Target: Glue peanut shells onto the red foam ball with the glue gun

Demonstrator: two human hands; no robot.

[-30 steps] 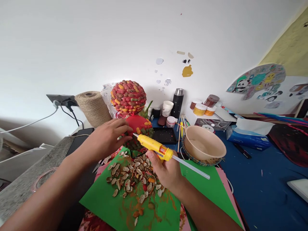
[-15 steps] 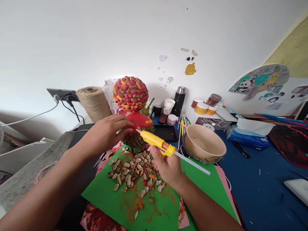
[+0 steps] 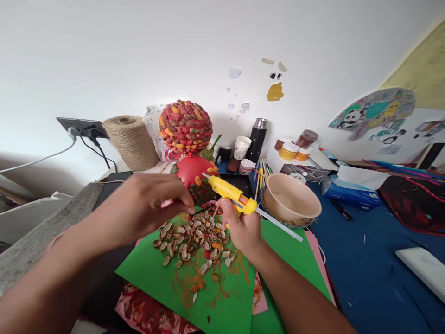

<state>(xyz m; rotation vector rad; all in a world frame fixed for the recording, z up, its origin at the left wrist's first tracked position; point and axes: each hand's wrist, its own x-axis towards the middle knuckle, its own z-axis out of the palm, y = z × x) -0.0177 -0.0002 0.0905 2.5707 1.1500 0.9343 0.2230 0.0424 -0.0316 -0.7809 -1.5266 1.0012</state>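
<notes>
My right hand point(image 3: 243, 227) is wrapped round a yellow hot glue gun point(image 3: 231, 191), a clear glue stick poking from its back end. The nozzle points up-left, close to a red balloon point(image 3: 194, 169) partly covered with painted orange and dark green peanut shells. My left hand point(image 3: 156, 197), slightly blurred, is in front of and below the balloon with its fingers bent together. A small pinkish-red bit shows at its fingers; what they hold is unclear. Beneath the hands lie loose peanut shells point(image 3: 198, 234) on a green sheet point(image 3: 153, 273). A second ball point(image 3: 186, 127), covered in red, orange and brown shells, stands behind.
A twine spool point(image 3: 132, 144) and a power strip point(image 3: 83, 127) are at the left. Behind stand paper cups point(image 3: 242, 147), a black flask point(image 3: 257, 140) and paint jars point(image 3: 288, 150). On the right are a beige bowl point(image 3: 292, 197) and a blue tissue pack point(image 3: 351, 192).
My left hand has come off the balloon, moving down and toward me, its fingers drawing together. The glue gun's nozzle has risen slightly; my right hand still grips it. The view has shifted a little.
</notes>
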